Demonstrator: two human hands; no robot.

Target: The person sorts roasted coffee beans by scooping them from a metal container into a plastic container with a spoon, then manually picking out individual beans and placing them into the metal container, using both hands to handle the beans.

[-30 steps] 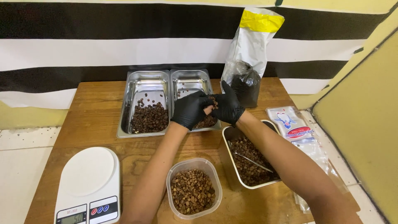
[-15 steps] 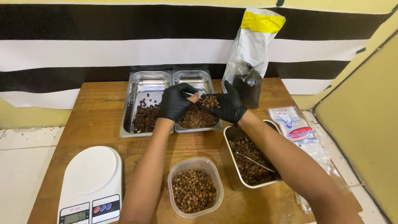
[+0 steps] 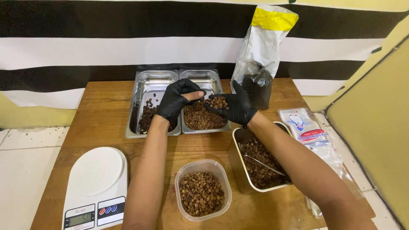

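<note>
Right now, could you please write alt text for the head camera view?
Two black-gloved hands work over steel trays of coffee beans: the right hand cups beans, the left hand pinches above the trays. Nearby sit a scale and plastic tub.

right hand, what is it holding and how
The right hand cups a small heap of coffee beans in its upturned palm.
</note>
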